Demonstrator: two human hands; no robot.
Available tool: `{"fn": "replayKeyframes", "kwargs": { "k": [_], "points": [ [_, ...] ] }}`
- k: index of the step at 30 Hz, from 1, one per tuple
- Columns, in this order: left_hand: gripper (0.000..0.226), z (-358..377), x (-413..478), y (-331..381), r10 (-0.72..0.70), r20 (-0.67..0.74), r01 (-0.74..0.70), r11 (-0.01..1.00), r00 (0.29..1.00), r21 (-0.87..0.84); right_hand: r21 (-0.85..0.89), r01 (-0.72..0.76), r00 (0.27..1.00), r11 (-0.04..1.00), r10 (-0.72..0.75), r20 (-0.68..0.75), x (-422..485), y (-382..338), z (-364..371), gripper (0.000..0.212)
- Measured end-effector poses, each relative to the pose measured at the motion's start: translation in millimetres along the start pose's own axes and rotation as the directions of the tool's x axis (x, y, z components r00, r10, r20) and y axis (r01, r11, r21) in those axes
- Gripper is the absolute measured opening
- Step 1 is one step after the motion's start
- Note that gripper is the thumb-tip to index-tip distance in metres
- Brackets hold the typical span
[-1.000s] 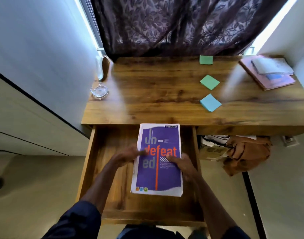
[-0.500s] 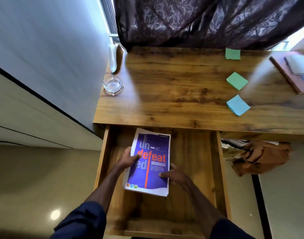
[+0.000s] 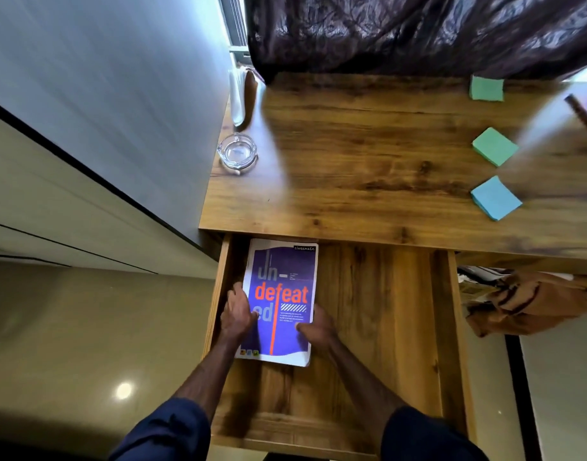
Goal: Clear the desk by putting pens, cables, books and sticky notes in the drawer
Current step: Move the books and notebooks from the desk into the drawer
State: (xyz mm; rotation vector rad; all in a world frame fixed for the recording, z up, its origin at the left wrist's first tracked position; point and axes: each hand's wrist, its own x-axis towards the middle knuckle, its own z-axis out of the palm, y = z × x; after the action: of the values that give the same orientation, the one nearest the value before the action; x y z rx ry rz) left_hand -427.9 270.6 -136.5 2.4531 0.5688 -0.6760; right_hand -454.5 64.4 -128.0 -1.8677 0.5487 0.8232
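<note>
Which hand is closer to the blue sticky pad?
Right. The right hand holds the book's right edge in the drawer, down-left of the blue pad on the desk; the left hand holds the book's left edge, farther left.

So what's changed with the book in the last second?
The book has gone from the middle of the drawer to its left side, close to the left wall. The left hand and right hand hold its edges as before. The three sticky notes and the glass dish have stayed on the desk.
</note>
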Motion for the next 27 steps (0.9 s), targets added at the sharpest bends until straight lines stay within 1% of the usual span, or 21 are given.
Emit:
{"fn": "replayKeyframes", "kwargs": {
  "k": [2, 4, 6, 8, 13, 16, 19, 21, 24, 27],
  "points": [
    [0.069, -2.6, -1.8, -2.2, 0.001, -0.027, 0.001, 0.997, 1.0, 0.076, -0.053, 0.015, 0.999, 0.998, -0.012, 0.053, 5.6, -5.3, 4.3, 0.051],
    [0.072, 1.4, -2.9, -5.9, 0.019, -0.059, -0.01, 0.989, 0.998, 0.147, -0.116, 0.028, 0.995, 0.993, -0.017, 0.097, 10.0, -12.4, 6.5, 0.045],
    [0.079, 9.5, -7.4, -4.9, 0.062, -0.055, -0.046, 0.967, 0.997, 0.251, -0.161, 0.037, 0.991, 0.986, -0.015, 0.136, 12.3, -18.8, 7.2, 0.04],
    [0.081, 18.1, -11.7, -2.6, 0.076, -0.039, -0.058, 0.936, 0.996, 0.348, -0.201, 0.045, 0.987, 0.979, -0.012, 0.16, 15.3, -21.7, 7.4, 0.037],
    [0.073, 32.3, -18.7, -2.4, 0.089, -0.024, -0.066, 0.87, 0.996, 0.488, -0.335, 0.086, 0.98, 0.938, -0.018, 0.2, 19.1, -21.3, 5.5, 0.054],
    [0.073, 38.2, -24.0, 6.2, 0.117, 0.039, -0.12, 0.86, 0.992, 0.495, -0.386, 0.132, 0.974, 0.913, -0.049, 0.219, 18.4, -21.0, 5.8, 0.056],
    [0.07, 40.1, -29.2, 15.7, 0.148, 0.039, -0.148, 0.856, 0.988, 0.495, -0.377, 0.165, 0.967, 0.911, -0.074, 0.244, 30.2, -7.9, 5.4, 0.059],
    [0.067, 39.5, -34.5, 22.1, 0.173, 0.035, -0.168, 0.858, 0.984, 0.485, -0.353, 0.174, 0.971, 0.919, -0.1, 0.218, 28.6, -5.0, -1.0, 0.063],
    [0.066, 44.7, -42.3, 37.0, 0.234, 0.035, -0.225, 0.868, 0.972, 0.443, -0.343, 0.203, 0.976, 0.917, -0.163, 0.142, 4.8, -18.5, -21.5, 0.062],
    [0.064, 53.7, -56.3, 60.0, 0.287, 0.025, -0.272, 0.873, 0.958, 0.406, -0.34, 0.197, 0.98, 0.92, -0.18, 0.082, -14.2, -17.7, -51.5, 0.076]
  ]
}}
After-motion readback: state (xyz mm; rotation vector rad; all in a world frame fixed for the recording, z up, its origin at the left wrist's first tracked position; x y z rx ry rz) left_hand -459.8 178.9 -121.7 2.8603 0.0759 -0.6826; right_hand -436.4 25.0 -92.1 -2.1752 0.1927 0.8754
